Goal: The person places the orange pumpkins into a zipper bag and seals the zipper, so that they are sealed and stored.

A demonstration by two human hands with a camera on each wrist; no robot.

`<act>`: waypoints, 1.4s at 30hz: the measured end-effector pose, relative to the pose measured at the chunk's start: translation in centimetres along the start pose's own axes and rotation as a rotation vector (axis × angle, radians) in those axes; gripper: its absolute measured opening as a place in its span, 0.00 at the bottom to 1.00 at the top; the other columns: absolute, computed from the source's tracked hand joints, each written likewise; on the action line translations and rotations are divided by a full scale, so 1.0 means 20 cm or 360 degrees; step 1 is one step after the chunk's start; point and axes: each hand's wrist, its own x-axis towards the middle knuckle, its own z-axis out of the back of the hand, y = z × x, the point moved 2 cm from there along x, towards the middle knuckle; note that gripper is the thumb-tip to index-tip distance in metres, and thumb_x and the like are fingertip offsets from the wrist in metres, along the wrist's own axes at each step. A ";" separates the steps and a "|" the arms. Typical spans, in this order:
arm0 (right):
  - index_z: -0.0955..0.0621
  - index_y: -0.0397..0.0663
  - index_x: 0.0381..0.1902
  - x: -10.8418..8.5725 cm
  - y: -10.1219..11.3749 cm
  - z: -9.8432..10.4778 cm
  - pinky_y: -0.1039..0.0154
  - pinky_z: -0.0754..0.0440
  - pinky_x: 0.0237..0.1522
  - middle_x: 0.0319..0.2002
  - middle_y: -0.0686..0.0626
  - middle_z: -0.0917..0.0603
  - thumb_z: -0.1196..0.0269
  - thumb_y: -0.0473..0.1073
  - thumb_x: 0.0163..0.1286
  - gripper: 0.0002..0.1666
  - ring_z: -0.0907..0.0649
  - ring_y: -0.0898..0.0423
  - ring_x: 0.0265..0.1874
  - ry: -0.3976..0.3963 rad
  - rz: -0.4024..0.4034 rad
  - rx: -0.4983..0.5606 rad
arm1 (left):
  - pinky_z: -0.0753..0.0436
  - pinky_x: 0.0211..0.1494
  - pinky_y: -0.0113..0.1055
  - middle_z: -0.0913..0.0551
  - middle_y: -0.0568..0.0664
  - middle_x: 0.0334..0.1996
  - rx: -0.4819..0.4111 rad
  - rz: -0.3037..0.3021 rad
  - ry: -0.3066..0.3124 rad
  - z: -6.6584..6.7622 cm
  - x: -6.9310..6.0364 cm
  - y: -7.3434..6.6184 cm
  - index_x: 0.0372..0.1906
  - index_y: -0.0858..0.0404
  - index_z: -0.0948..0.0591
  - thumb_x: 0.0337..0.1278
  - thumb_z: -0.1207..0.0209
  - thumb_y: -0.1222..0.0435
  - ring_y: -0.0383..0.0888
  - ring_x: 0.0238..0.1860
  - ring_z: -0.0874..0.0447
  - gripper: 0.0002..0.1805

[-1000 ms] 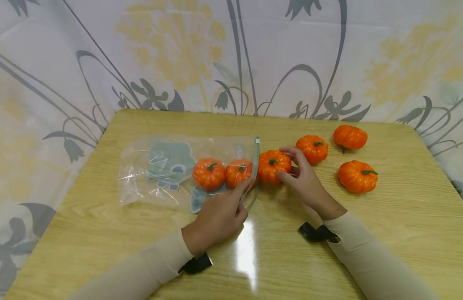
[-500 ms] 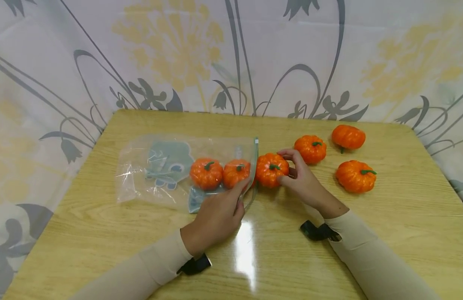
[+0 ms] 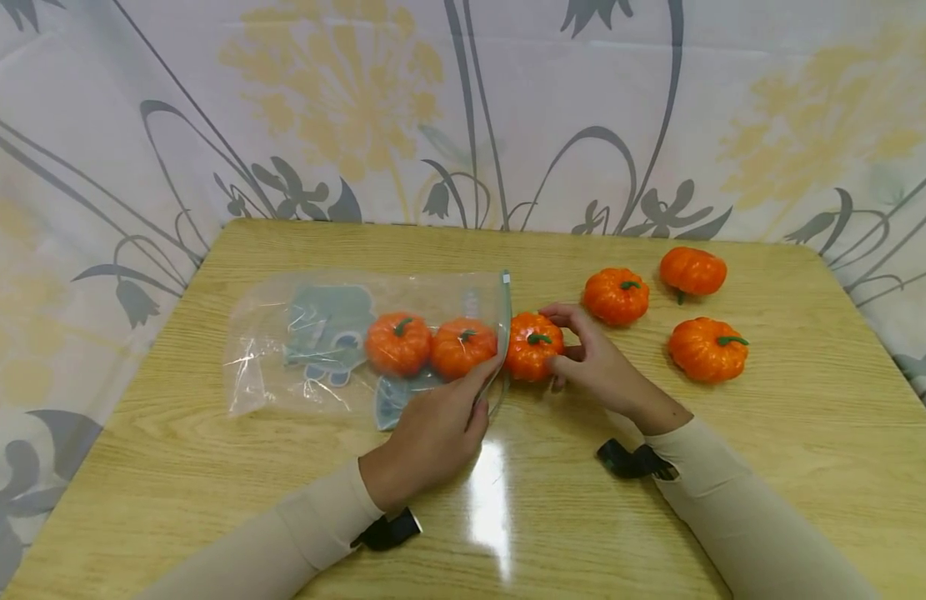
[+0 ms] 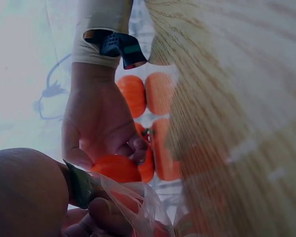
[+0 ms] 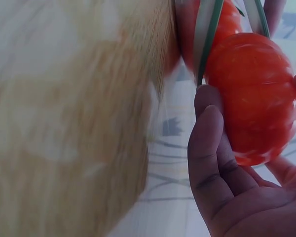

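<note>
Slid the pumpkin [image 3: 533,348] toward eight o'clock, pinched in right hand [image 3: 601,375], beside bag [image 3: 342,317] gripped by left hand [image 3: 436,433]. Likely light, rigid, slippery; best grasped around its three-o'clock side.

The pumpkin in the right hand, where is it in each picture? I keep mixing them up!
Head view: the held pumpkin is a bit right of and below the middle, in the right hand.
Left wrist view: left of and below the middle, partly hidden.
Right wrist view: big, in the right half, mostly above the middle.
Shared landmark: the green strip along the bag's mouth, beside it.
</note>
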 end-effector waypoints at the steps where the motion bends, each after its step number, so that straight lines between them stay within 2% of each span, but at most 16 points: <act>1: 0.41 0.39 0.72 0.00 0.00 0.00 0.62 0.17 0.31 0.70 0.35 0.39 0.45 0.31 0.66 0.37 0.18 0.48 0.32 0.0005 0.0007 -0.0001 | 0.34 0.21 0.29 0.29 0.41 0.21 -0.0008 -0.0001 0.0004 0.00 0.00 0.00 0.73 0.57 0.33 0.67 0.46 0.66 0.36 0.18 0.34 0.30; 8: 0.41 0.39 0.73 0.00 0.00 -0.01 0.62 0.17 0.32 0.71 0.35 0.40 0.45 0.31 0.66 0.38 0.18 0.48 0.35 0.0021 0.0022 0.0020 | 0.35 0.21 0.28 0.30 0.41 0.21 -0.0050 -0.0032 0.0002 0.00 0.00 0.00 0.73 0.58 0.33 0.67 0.46 0.67 0.36 0.18 0.35 0.30; 18: 0.42 0.42 0.75 0.00 -0.02 -0.03 0.61 0.15 0.37 0.72 0.35 0.40 0.42 0.34 0.72 0.38 0.15 0.51 0.42 0.0068 0.0015 0.0036 | 0.38 0.20 0.26 0.35 0.40 0.19 -0.0102 -0.0084 0.0003 0.00 0.00 -0.01 0.74 0.60 0.33 0.68 0.47 0.67 0.33 0.17 0.41 0.29; 23: 0.41 0.44 0.77 0.00 -0.01 -0.03 0.59 0.14 0.40 0.71 0.37 0.40 0.40 0.36 0.73 0.38 0.14 0.53 0.40 0.0097 0.0036 0.0037 | 0.37 0.21 0.26 0.34 0.40 0.20 -0.0109 -0.0084 0.0004 0.00 0.00 -0.01 0.73 0.60 0.33 0.69 0.47 0.67 0.34 0.18 0.40 0.29; 29: 0.41 0.49 0.77 0.00 -0.02 -0.05 0.60 0.14 0.42 0.71 0.38 0.38 0.39 0.36 0.72 0.40 0.13 0.51 0.41 0.0119 0.0024 0.0027 | 0.36 0.21 0.26 0.33 0.40 0.20 -0.0126 -0.0096 0.0007 0.00 0.00 -0.02 0.73 0.59 0.33 0.69 0.48 0.67 0.34 0.17 0.39 0.29; 32: 0.42 0.49 0.77 0.01 -0.02 -0.06 0.61 0.14 0.44 0.73 0.38 0.39 0.39 0.36 0.72 0.40 0.13 0.49 0.44 0.0121 0.0007 0.0029 | 0.34 0.22 0.26 0.26 0.42 0.24 -0.0133 -0.0113 0.0009 0.00 0.00 -0.02 0.74 0.59 0.33 0.69 0.48 0.67 0.34 0.17 0.38 0.29; 34: 0.42 0.47 0.75 0.01 -0.02 -0.06 0.62 0.15 0.44 0.73 0.37 0.39 0.39 0.35 0.72 0.39 0.13 0.49 0.44 0.0120 0.0000 0.0050 | 0.34 0.23 0.26 0.26 0.43 0.25 -0.0135 -0.0118 0.0013 0.00 0.00 -0.03 0.74 0.59 0.33 0.69 0.48 0.67 0.34 0.18 0.38 0.29; 37: 0.41 0.45 0.72 0.01 -0.02 -0.07 0.62 0.15 0.44 0.73 0.36 0.39 0.39 0.34 0.71 0.37 0.13 0.51 0.44 0.0112 -0.0005 0.0082 | 0.35 0.22 0.26 0.27 0.42 0.24 -0.0138 -0.0138 0.0016 0.00 -0.01 -0.03 0.73 0.60 0.33 0.68 0.48 0.67 0.34 0.18 0.38 0.29; 39: 0.41 0.44 0.72 0.01 -0.02 -0.07 0.62 0.15 0.44 0.72 0.35 0.39 0.39 0.34 0.71 0.36 0.13 0.52 0.43 0.0109 -0.0001 0.0090 | 0.37 0.22 0.25 0.33 0.41 0.20 -0.0138 -0.0156 0.0013 0.00 -0.01 -0.03 0.73 0.60 0.32 0.68 0.48 0.67 0.34 0.18 0.39 0.28; 42: 0.41 0.44 0.72 0.00 -0.01 -0.07 0.62 0.14 0.44 0.72 0.35 0.39 0.39 0.34 0.72 0.36 0.13 0.53 0.43 0.0103 -0.0017 0.0095 | 0.37 0.22 0.25 0.33 0.40 0.20 -0.0146 -0.0181 0.0015 0.00 -0.01 -0.03 0.72 0.60 0.32 0.68 0.48 0.67 0.34 0.18 0.39 0.28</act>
